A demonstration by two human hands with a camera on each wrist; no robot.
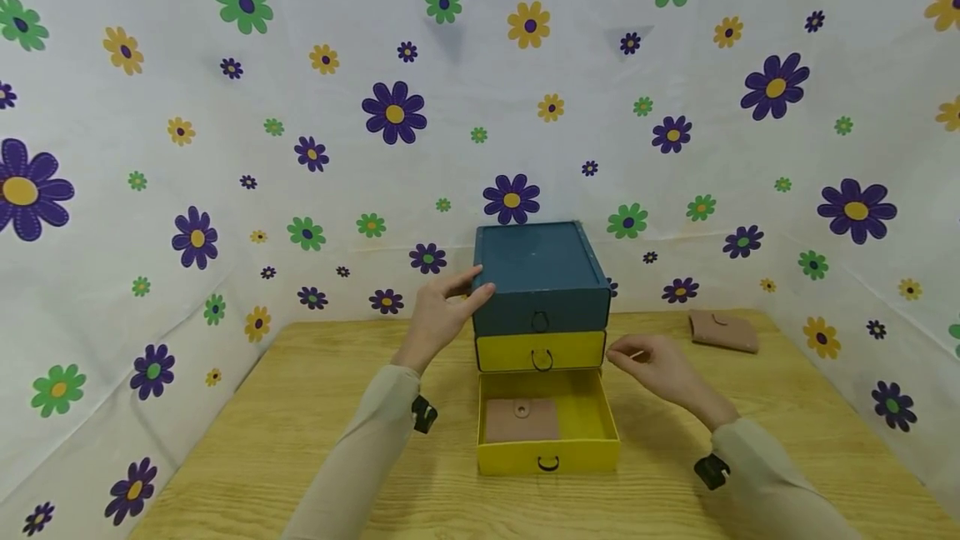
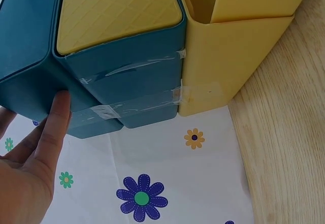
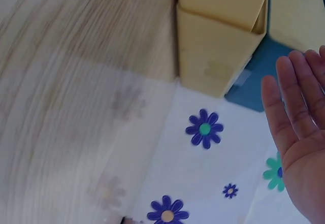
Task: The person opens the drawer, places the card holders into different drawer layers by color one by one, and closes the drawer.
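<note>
A stack of three drawers stands at the table's back middle: a blue top unit (image 1: 536, 261), a yellow-fronted middle drawer (image 1: 542, 352) and a yellow bottom drawer (image 1: 577, 455), which is pulled out. Inside the bottom drawer lies a pink button-flap wallet (image 1: 522, 420). My left hand (image 1: 441, 308) rests at the left side of the blue unit, its straight fingers touching the wall in the left wrist view. Just right of the middle drawer is my right hand (image 1: 663, 369), holding nothing. In the right wrist view its fingers (image 3: 297, 92) are nearly straight, near the stack's side.
A second pinkish flat case (image 1: 722, 332) lies on the wooden table (image 1: 315, 440) at the back right. Flower-printed white cloth (image 1: 465, 57) encloses the table behind and at both sides. Clear tape (image 2: 137, 104) runs along the stack's side.
</note>
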